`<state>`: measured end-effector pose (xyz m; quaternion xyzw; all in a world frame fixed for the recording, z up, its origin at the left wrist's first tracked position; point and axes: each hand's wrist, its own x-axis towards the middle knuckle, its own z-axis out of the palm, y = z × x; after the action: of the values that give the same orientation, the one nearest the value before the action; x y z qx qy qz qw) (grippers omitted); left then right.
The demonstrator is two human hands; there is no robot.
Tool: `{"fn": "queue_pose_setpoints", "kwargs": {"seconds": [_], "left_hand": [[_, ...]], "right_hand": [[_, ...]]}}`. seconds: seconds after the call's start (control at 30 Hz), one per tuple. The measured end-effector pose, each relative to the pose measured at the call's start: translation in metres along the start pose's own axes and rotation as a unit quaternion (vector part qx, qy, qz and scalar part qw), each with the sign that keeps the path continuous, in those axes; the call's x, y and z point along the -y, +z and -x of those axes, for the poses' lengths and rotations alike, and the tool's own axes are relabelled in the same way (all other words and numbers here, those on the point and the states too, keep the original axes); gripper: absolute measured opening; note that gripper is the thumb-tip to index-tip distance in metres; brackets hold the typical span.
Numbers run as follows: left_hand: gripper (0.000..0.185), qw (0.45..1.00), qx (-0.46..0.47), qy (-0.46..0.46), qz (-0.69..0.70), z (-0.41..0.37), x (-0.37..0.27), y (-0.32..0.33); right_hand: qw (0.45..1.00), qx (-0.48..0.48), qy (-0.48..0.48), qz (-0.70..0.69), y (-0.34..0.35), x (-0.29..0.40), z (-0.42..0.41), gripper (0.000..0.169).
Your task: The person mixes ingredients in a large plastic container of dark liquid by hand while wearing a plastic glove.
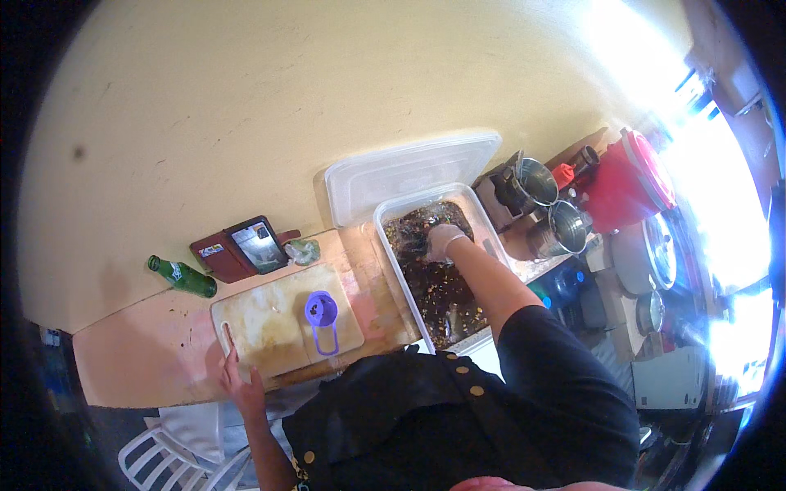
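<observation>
My right hand [443, 242], in a clear plastic glove, reaches into a large translucent plastic tub [396, 287]. Its fingertips are sunk in a dark wet mixture [439, 294] with light bits in it, so their grip is hidden. Down at the left, my left hand [242, 383] is by the near left corner of a stained white cutting board [270, 319], close to its handle slot. Thumb and fingers are apart there, with nothing seen between them. On the board lies a purple measuring cup [321, 309] with dark residue inside. The tub's lid [411, 175] leans against the wall behind.
A green glass bottle [183, 277], a phone in a brown wallet case [255, 245] and a knotted plastic bag [303, 250] are along the wall. Right of the tub are metal pails [559, 230], a red bucket [626, 175] and a lidded pot [638, 255]. White plastic chairs [178, 454] stand below.
</observation>
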<state>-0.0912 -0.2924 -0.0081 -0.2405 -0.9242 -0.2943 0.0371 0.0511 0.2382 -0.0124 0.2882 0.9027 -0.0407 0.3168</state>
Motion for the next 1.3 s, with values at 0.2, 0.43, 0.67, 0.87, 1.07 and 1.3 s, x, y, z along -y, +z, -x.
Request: {"fn": "queue_pose_setpoints", "kwargs": {"seconds": [0.2, 0.43, 0.67, 0.87, 1.07, 1.3], "left_hand": [[0.060, 1.000, 0.007, -0.006, -0.014, 0.006, 0.006, 0.005], [0.059, 0.999, 0.010, 0.040, 0.020, -0.013, -0.007, 0.008], [0.061, 0.997, 0.003, 0.070, 0.026, -0.019, -0.011, 0.016], [0.060, 0.998, 0.037, 0.049, 0.027, -0.032, -0.026, 0.022], [0.060, 0.997, 0.051, 0.055, 0.025, -0.035, -0.022, 0.022], [0.060, 0.999, 0.037, 0.021, 0.020, -0.020, -0.002, 0.009]], "right_hand": [[0.997, -0.063, -0.031, -0.040, 0.002, 0.022, 0.009, 0.048], [0.989, 0.072, -0.108, -0.064, 0.006, 0.050, 0.006, 0.063], [0.992, 0.005, -0.120, 0.037, 0.027, 0.062, 0.090, 0.080], [0.991, 0.045, -0.128, 0.018, 0.043, 0.058, 0.149, 0.093], [0.987, 0.069, -0.145, 0.000, 0.074, 0.043, 0.154, 0.085], [0.993, 0.108, -0.007, -0.053, 0.066, 0.026, 0.151, 0.101]]}}
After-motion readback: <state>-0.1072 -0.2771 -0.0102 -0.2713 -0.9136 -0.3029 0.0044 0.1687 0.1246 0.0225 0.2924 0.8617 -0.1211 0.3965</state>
